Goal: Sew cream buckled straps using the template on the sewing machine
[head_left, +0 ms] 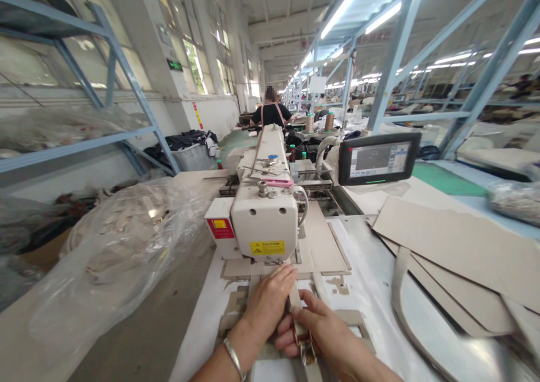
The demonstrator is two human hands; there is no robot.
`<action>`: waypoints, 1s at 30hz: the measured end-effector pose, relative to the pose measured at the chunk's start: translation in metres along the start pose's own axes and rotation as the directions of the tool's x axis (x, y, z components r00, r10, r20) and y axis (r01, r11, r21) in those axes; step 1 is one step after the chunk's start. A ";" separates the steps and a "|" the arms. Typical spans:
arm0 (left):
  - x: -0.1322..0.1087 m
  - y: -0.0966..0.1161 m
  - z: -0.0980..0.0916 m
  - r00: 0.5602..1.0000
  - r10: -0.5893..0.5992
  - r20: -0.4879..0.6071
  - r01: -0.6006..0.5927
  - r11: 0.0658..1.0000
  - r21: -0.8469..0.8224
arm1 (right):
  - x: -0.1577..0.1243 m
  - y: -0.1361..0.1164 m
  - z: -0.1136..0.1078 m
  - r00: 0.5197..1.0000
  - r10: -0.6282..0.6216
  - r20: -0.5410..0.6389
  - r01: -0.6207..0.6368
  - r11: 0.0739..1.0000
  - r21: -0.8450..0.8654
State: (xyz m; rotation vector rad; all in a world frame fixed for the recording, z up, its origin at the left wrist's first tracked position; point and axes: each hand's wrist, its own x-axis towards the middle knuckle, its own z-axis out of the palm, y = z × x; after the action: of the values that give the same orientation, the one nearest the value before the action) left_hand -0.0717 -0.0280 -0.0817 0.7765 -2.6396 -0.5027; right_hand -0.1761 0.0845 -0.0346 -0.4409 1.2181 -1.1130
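A beige strap (295, 299) with a shiny metal buckle (307, 353) runs toward the sewing machine head (265, 219). My right hand (323, 323) is closed around the strap, thumb on top and fingers curled beneath, just ahead of the buckle. My left hand (270, 292), a bracelet on its wrist, lies with fingers stretched forward over the strap's far part, close under the head; its thumb is hidden. Below both hands is a beige template with cut-outs (365, 331). A flat beige panel (324, 247) rests under the head. The strap's far end is hidden.
On the left lies a clear plastic bag (126, 241) of beige pieces. To the right are a control screen (379, 157), stacked beige panels (455, 247) and a curved metal strip (400, 297). A person (270, 112) sits farther ahead. Thread cones (329, 122) stand behind the machine.
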 end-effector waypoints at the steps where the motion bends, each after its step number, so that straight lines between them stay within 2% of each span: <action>1: 0.000 0.000 0.000 1.000 -0.017 0.005 0.017 1.000 -0.009 | 0.001 0.000 -0.001 1.000 0.004 0.028 -0.004 1.000 0.007; 4: 0.000 0.001 -0.002 0.999 -0.038 0.011 0.038 0.999 -0.015 | 0.004 -0.001 -0.003 0.996 0.014 0.087 -0.014 1.000 0.006; 9: 0.000 0.005 -0.004 0.998 -0.034 -0.044 0.037 0.998 0.060 | 0.003 -0.006 0.001 0.997 0.047 0.055 -0.046 0.999 -0.011; 12: 0.003 0.014 -0.011 0.998 -0.044 -0.033 0.049 0.985 0.165 | 0.003 -0.009 0.001 0.997 0.059 0.054 -0.056 0.997 -0.049; 15: 0.007 0.025 -0.019 0.996 -0.094 -0.004 0.091 0.952 0.291 | 0.002 -0.011 -0.007 0.995 0.012 0.103 0.009 0.979 -0.202; 17: 0.008 0.028 -0.022 0.992 -0.128 0.014 0.118 0.947 0.300 | 0.001 -0.016 -0.016 0.992 -0.071 0.100 0.107 0.904 -0.415; 20: 0.009 0.024 -0.022 0.985 -0.163 0.051 0.147 0.962 0.231 | 0.003 -0.028 -0.027 0.967 -0.228 0.116 0.239 0.646 -0.725; 23: 0.009 0.018 -0.018 0.981 -0.181 0.069 0.167 0.971 0.169 | 0.015 -0.047 -0.034 0.908 -0.384 0.169 0.282 0.262 -0.923; 25: 0.009 0.015 -0.016 0.983 -0.175 0.050 0.167 0.975 0.145 | 0.029 -0.057 -0.036 0.865 -0.450 0.221 0.240 -0.015 -0.971; 27: 0.010 0.015 -0.015 0.985 -0.169 0.027 0.164 0.977 0.134 | 0.045 -0.064 -0.037 0.855 -0.437 0.279 0.195 -0.227 -0.954; 30: 0.011 0.015 -0.014 0.985 -0.171 0.032 0.165 0.976 0.140 | 0.062 -0.065 -0.038 0.861 -0.391 0.325 0.157 -0.403 -0.902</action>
State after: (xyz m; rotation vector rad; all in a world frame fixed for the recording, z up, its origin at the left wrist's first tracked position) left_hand -0.0813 -0.0255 -0.0603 1.0493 -2.6841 -0.3891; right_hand -0.2419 0.0133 -0.0288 -2.2417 2.0945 -0.0528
